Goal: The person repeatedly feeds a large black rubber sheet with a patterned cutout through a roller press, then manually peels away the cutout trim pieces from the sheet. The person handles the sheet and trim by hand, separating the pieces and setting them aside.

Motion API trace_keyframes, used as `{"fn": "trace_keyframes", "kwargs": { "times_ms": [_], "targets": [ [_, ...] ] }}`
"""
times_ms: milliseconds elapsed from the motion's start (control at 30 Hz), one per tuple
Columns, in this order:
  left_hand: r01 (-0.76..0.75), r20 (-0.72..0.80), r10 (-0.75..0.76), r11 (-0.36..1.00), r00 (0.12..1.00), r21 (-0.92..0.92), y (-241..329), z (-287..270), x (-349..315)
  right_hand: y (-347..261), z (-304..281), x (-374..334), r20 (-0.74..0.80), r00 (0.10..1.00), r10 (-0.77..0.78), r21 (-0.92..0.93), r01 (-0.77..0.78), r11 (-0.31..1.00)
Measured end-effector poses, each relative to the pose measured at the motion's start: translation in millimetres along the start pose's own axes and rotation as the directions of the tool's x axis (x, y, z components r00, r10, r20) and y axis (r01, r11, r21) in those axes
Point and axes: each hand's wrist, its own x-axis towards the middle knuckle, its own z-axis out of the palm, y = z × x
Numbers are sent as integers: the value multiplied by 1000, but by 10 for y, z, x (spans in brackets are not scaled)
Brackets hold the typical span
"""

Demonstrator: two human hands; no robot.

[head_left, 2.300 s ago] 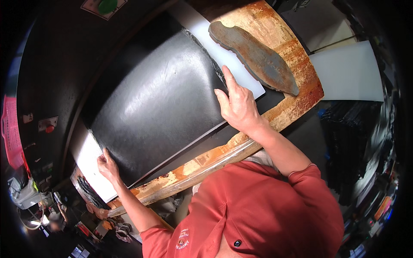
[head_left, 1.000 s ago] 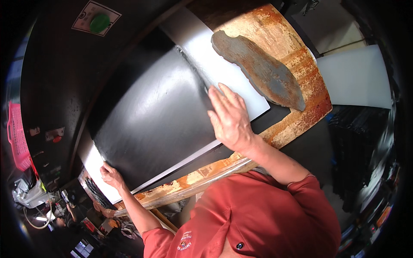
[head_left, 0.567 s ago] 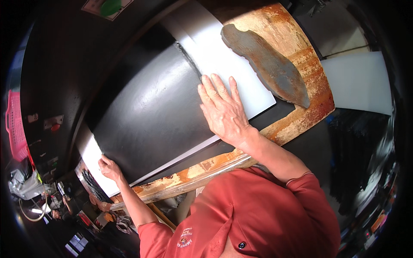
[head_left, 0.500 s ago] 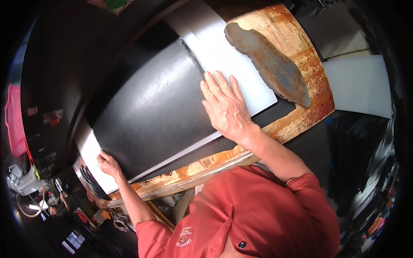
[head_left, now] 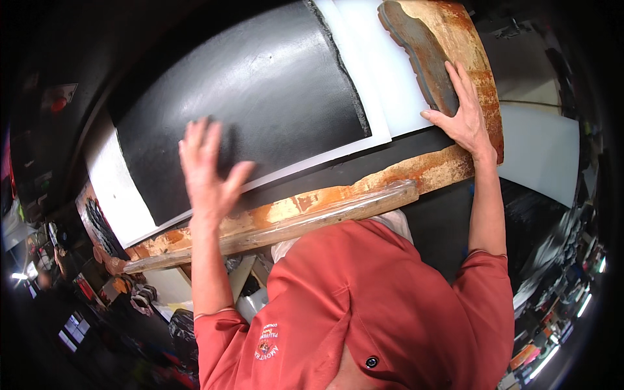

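Observation:
A black textured sheet [head_left: 240, 91] with a ragged right edge lies over a white sheet [head_left: 112, 174]. My left hand [head_left: 209, 162], blurred by motion, is over the near part of the black sheet with fingers and thumb apart; whether it touches is unclear. At the right, my right hand [head_left: 465, 117] spans the near end of a grey-brown, shoe-sole-shaped slab [head_left: 419, 49], thumb by its left edge and fingers along its right. The hand hides that end. The slab lies partly on a second white sheet [head_left: 383, 71] and partly on the worn board.
A worn, peeling brown board [head_left: 422, 168] lies underneath, with a wooden bar [head_left: 279, 227] along its front edge. Another white sheet [head_left: 543, 149] is beyond the right edge. Dark walls rise at the left, with assorted clutter at lower left.
My right hand has left the sheets and gone right to the slab. My left hand has let go of the left edge and moved right over the black sheet. The view has shifted.

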Motion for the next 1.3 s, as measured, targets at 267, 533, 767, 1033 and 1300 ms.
{"fn": "trace_keyframes", "kwargs": {
  "times_ms": [267, 533, 767, 1033, 1300],
  "targets": [
    [-47, -8, 47, 997, 999, 64, 262, 71, 168, 196, -92, 22, 58, 982, -177, 45, 175, 984],
    [-18, -67, 25, 995, 997, 93, 279, 101, 204, 73, -180, 68, 34, 991, -131, 150, 124, 981],
    [-29, -162, 48, 993, 986, 114, 175, 259, 162, -847, -215, -428, 74, 997, 32, 670, -74, 739],
    [-96, -323, 37, 981, 946, -167, -78, 316, 32, -2238, 723, -650, -171, 980, -102, 52, 113, 992],
    [146, -325, -126, 988, 937, 40, -1358, -424, -979, -1912, 646, -672, 8, 961, -275, -36, 275, 961]
  ]
}}
